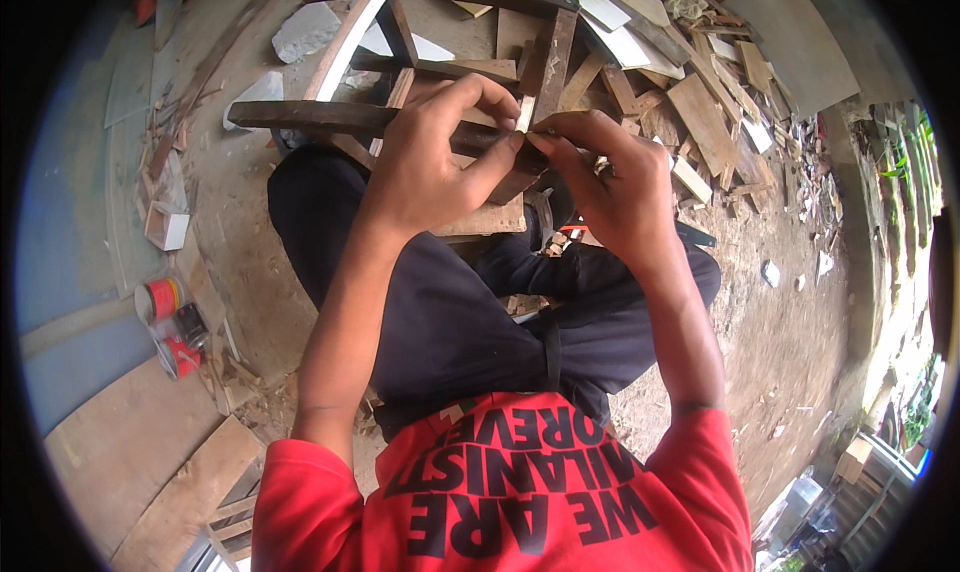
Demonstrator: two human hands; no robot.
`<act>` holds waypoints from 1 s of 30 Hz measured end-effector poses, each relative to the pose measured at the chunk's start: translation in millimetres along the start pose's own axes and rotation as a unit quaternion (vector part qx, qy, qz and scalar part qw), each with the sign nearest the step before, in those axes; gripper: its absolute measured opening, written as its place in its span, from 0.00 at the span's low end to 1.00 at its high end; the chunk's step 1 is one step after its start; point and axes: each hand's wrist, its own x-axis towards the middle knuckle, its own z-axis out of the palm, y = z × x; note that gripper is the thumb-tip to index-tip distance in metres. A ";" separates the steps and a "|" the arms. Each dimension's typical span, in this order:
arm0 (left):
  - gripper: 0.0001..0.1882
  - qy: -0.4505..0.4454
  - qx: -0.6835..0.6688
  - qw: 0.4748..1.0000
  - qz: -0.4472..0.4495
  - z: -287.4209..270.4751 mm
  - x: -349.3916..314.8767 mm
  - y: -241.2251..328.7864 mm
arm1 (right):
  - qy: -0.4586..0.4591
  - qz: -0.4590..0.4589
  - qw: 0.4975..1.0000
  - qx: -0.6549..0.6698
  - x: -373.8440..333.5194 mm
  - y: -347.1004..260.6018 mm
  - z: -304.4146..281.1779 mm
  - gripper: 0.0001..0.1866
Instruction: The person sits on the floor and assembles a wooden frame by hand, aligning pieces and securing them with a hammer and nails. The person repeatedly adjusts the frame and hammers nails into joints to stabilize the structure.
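Observation:
A dark wooden frame (556,60) of joined bars stands in front of my crossed legs. Its near bar (310,116) runs from the left toward my hands. Both hands meet over the frame's near right corner. My left hand (435,157) has its thumb and index finger closed at the joint, beside a small pale strip (526,112). Just to the right, my right hand (615,167) is closed too, thumb and index finger pinched against the same corner. Whatever lies between the fingertips is too small to name.
Offcuts of wood (703,122) and boards lie heaped beyond the frame and to the right. Pale broken chunks (306,32) rest at the far left. Red tins (160,300) stand on the left near a plywood sheet (140,432). A low wall edge (865,222) borders the right.

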 end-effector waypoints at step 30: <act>0.07 -0.013 0.149 0.987 0.058 14.7 1.3 0.5 | 0.002 0.101 0.992 0.082 -107.1 147.0 117.1 0.36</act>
